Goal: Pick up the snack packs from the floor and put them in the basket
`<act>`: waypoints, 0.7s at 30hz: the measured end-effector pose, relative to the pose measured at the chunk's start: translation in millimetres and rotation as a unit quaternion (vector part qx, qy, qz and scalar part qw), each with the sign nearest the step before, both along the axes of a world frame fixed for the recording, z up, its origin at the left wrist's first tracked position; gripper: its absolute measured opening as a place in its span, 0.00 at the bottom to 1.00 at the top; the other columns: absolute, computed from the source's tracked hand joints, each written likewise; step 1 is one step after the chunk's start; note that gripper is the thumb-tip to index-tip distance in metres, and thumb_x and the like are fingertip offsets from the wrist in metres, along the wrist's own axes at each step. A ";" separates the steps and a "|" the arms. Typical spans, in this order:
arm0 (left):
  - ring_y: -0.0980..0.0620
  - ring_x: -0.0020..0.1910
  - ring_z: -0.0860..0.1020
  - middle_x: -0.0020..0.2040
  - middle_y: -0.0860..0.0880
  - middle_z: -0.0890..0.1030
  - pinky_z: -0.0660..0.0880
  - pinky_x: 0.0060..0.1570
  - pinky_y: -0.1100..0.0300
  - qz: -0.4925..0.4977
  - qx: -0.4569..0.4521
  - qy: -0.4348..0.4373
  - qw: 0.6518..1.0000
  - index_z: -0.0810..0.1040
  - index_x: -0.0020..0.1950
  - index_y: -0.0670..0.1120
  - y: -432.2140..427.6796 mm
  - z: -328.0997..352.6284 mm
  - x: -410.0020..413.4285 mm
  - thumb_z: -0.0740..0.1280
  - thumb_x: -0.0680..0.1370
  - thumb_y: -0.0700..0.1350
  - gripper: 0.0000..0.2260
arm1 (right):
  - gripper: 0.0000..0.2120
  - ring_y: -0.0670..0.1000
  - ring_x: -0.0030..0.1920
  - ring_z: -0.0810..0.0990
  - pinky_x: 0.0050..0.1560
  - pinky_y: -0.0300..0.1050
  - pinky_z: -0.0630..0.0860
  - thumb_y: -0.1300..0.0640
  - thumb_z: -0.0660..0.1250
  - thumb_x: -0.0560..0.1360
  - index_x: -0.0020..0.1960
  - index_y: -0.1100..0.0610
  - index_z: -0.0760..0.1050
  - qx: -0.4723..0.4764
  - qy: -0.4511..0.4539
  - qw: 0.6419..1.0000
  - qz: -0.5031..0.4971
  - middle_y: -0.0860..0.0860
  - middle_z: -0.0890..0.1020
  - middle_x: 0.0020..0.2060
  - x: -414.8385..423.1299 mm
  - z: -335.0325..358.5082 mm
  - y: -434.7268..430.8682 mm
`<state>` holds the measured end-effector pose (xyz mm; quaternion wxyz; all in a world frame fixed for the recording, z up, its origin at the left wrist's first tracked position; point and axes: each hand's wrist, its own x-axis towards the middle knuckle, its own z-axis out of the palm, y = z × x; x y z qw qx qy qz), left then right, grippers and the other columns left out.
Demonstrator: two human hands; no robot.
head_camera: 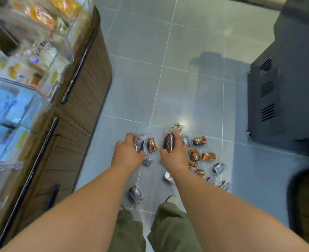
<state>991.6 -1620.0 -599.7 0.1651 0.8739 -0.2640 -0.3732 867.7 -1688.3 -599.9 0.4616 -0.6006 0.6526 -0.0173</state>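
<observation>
Snack packs (pixel 209 156) lie scattered on the grey tiled floor (pixel 186 51) in the lower middle of the frame, most of them right of our arms. Our left hand (pixel 128 151) is curled round a dark purple pack (pixel 138 143), its long axis running roughly up and down the frame. Our right hand (pixel 175 151) grips a brown pack (pixel 168 142) in clear wrap, also held lengthwise up the frame, with its crimped clear end toward the top. The two hands are apart. Between them an orange-brown pack (pixel 151 144) lies on the floor, its long axis likewise near vertical in the frame. Just below the left hand a small purple pack (pixel 147 160) lies aslant. A lower purple pack (pixel 136 194), near our shoe (pixel 171 198), runs from upper left to lower right. Right of the right hand, a crosswise pack (pixel 199 140) lies almost level.

We see printing on the wrappers, but blur keeps us from reading any of it. Along the left edge a wood-fronted cabinet (pixel 88 84) with black handles (pixel 75 77) carries clear bins (pixel 41 42) on its worktop. Dark lettering on one bin is too smeared to read. A dark vented cabinet (pixel 286 88) stands at the right. We cannot tell whether the dark shape (pixel 306 206) at lower right is the basket.
</observation>
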 end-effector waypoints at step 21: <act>0.40 0.53 0.78 0.59 0.43 0.74 0.76 0.52 0.51 -0.079 -0.115 0.005 0.990 0.63 0.68 0.48 70.1 155.6 -57.5 0.71 0.70 0.47 0.30 | 0.37 0.60 0.61 0.73 0.62 0.56 0.73 0.57 0.66 0.72 0.74 0.39 0.53 -0.069 -0.046 0.972 -0.220 0.56 0.64 0.67 -81.3 162.1 118.1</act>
